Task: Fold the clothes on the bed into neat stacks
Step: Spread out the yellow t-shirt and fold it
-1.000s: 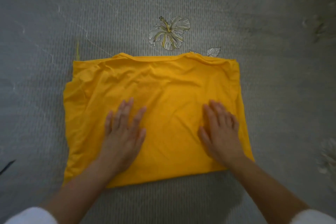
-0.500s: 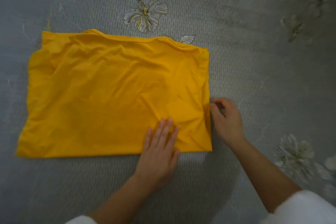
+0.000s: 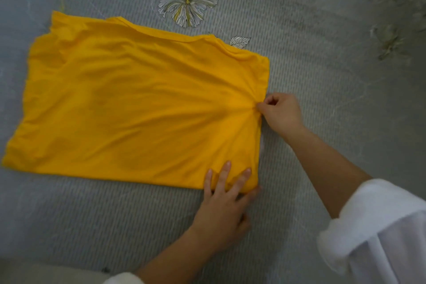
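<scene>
Partly, the yellow T-shirt (image 3: 138, 108) keeps its make-up to itself: it lies folded into a rough rectangle on the grey bedspread (image 3: 322, 76), and whatever sleeves are tucked beneath cannot be seen. Its left corner nearest the camera runs almost to the picture's edge. The printed flowers far right of the shirt are blurred, while the white hibiscus print (image 3: 187, 6) just beyond the shirt's collar edge is clear.

The left hand (image 3: 224, 205) lies at the shirt's near right corner, fingers spread and straight, fingertips pressing the cloth flat (the thumb sits off the fabric, on the bedspread). The right hand (image 3: 280, 114) is at the middle of the shirt's right edge, fingers curled, pinching the fabric so that creases fan out leftward from the pinch. How much cloth is inside that pinch cannot be made out. Both forearms are bare, with white sleeves (image 3: 378, 233) rolled back.

Half a second ago the right hand hovered loosely curled just beside that edge, not gripping; now it has hold. The left hand has slid from near the bottom edge's middle toward the corner.
</scene>
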A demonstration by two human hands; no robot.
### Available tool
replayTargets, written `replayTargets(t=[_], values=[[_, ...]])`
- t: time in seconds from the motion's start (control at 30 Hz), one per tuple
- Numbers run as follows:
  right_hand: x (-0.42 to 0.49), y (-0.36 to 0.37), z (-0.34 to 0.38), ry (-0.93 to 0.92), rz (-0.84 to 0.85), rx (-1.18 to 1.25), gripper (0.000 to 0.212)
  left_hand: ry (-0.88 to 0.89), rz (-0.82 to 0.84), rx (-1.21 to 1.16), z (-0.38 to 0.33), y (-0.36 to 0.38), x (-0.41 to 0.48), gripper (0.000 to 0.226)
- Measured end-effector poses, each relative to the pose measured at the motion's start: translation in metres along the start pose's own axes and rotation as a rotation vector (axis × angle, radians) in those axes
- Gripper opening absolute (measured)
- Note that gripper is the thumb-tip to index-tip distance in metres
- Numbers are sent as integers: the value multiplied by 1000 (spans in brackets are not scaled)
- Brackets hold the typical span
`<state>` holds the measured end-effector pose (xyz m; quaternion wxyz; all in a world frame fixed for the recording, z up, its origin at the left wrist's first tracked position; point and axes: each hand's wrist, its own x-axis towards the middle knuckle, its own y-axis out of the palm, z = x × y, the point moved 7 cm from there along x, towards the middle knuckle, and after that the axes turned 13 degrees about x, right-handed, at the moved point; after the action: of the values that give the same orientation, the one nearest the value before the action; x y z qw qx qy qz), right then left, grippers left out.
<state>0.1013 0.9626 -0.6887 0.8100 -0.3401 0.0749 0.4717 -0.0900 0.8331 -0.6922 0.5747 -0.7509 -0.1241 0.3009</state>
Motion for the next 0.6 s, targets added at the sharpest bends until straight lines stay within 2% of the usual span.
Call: replayTargets(t=[0.07,0.17,0.3,0.33,0.47,0.53,0.6], values=[[3,-1,2,-15,-11,-6,14,-53,-36,-79,-1,-6,3,62],[14,-6,13,-21,-117,55,35,-236,-133,-175,4,-19,18,60],[28,2,18,92,-133,106,61,-392,-12,-185,2,-25,48,71],[29,6,20,101,-115,95,61,-403,36,-161,-1,-25,53,70],[32,17,27,159,-49,135,51,-376,130,-126,-5,-33,62,38],[33,18,28,255,-33,288,45,-385,149,-173,7,-36,60,44],[29,22,31,353,-14,459,45,-401,138,-408,18,-28,59,47]])
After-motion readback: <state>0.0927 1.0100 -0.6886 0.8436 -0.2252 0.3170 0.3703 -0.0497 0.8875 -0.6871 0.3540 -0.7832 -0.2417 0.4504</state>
